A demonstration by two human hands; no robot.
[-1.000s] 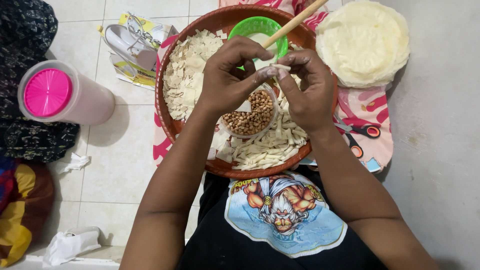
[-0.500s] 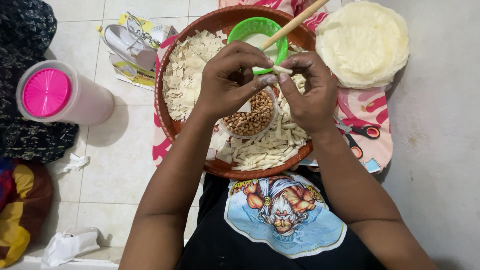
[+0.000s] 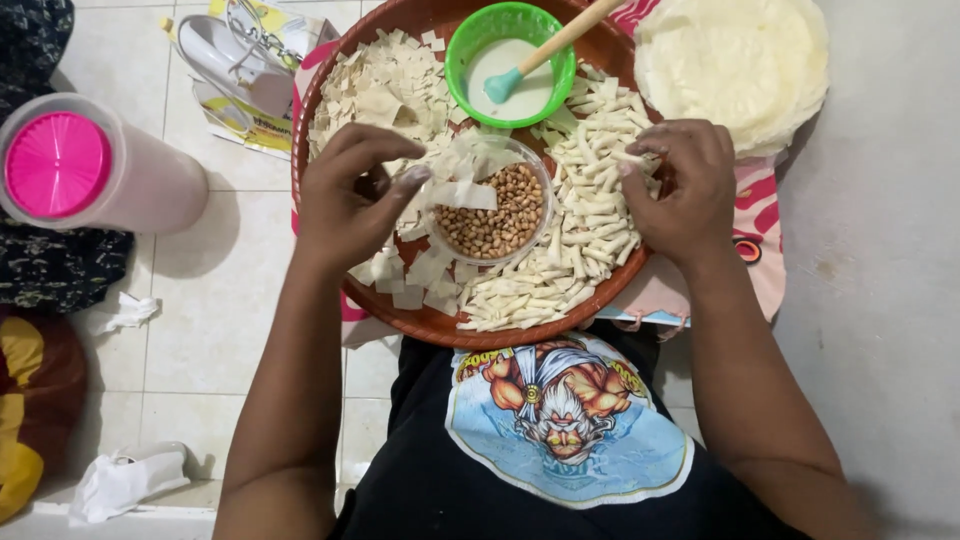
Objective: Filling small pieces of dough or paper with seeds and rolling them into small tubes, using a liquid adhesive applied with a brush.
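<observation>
Hands over round brown woven tray of pastry bits
Left hand pinches small pale square wrapper over clear bowl of peanuts; right hand, fingers curled, sets thin rolled pastry stick on roll pile

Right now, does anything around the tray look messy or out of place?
Mostly tidy. Odd bits: crumpled white tissues lie on the floor tiles, and a pastry square drapes over the rim of the peanut bowl.

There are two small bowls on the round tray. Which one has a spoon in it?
The green bowl at the far edge of the brown tray; a wooden-handled spoon rests in its white liquid. The clear bowl in the middle holds only peanuts.
</observation>
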